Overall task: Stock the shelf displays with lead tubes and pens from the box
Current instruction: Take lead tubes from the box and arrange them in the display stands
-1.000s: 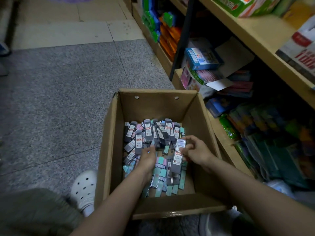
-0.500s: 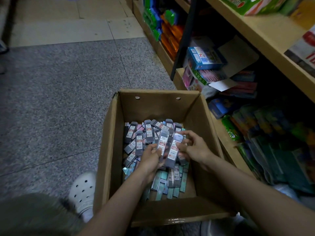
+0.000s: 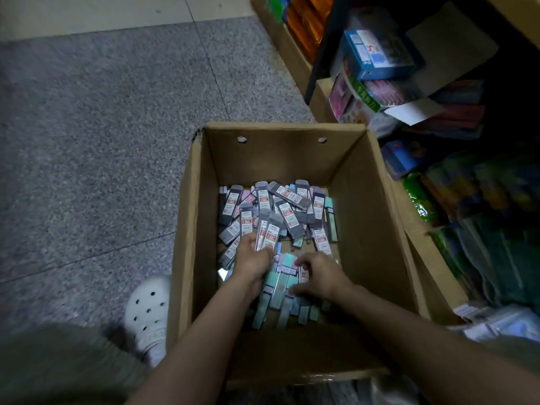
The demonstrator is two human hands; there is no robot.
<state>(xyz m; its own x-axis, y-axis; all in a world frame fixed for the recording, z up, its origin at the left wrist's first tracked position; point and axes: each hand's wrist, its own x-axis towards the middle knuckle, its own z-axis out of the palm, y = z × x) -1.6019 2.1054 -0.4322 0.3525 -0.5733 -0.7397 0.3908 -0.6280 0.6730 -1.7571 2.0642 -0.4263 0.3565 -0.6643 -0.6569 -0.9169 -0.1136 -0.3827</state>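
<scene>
Since the earlier frames, the left hand (image 3: 252, 258) gathered two lead tubes (image 3: 268, 232), gripping them; the right hand (image 3: 317, 276), emptied, curled onto pastel tubes (image 3: 276, 283) near the box (image 3: 377, 229) front edge.

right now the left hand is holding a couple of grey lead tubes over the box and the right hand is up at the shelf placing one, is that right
Not quite. The left hand does hold a couple of grey lead tubes over the box, but the right hand is not at the shelf. The head view shows it down inside the box, fingers curled on the pile of pastel tubes.
</scene>
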